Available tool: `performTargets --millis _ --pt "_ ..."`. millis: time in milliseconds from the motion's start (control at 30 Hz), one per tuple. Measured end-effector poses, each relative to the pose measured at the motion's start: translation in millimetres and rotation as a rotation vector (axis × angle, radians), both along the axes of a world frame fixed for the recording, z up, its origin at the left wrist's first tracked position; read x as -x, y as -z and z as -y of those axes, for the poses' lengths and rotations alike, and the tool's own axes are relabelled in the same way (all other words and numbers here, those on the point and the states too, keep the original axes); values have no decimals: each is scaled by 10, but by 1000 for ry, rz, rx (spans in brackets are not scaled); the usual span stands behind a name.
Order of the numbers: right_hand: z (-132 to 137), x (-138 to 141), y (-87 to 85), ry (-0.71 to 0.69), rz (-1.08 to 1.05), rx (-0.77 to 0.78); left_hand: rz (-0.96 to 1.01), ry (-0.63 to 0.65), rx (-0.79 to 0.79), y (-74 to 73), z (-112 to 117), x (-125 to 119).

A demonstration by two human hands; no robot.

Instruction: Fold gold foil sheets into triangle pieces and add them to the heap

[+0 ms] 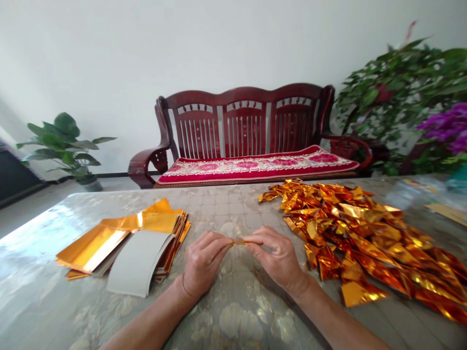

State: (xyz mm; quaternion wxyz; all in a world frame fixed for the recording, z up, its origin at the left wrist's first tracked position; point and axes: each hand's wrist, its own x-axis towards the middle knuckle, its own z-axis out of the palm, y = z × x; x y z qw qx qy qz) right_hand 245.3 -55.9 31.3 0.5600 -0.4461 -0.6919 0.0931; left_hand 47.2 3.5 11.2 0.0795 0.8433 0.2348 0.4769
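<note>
Between my two hands, just above the table [219, 311], a small piece of gold foil paper [239, 242] is pinched by both ends. My left hand [205, 260] closes thumb and fingers on its left end, and my right hand [277, 255] grips the right end the same way. Only a thin strip shows; the fingers hide the rest. To the left lies a stack of flat gold foil sheets [109, 238], some with their grey backs [136, 262] up. On the right spreads a large heap of folded gold foil pieces [350, 228].
Clear plastic wrapping [416, 192] lies at the table's far right. Behind the table stands a dark red wooden bench [244, 126] with a floral cushion [255, 165]. Potted plants stand left [69, 146] and right [394, 92], and purple flowers [448, 126] are at the right edge.
</note>
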Motion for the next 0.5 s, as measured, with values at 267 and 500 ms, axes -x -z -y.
performTargets --millis 267,500 --pt "-36 -17 18 -8 8 9 1 28 17 18 -12 6" --pt "-46 -60 7 -3 49 35 -32 23 139 -16 13 -20"
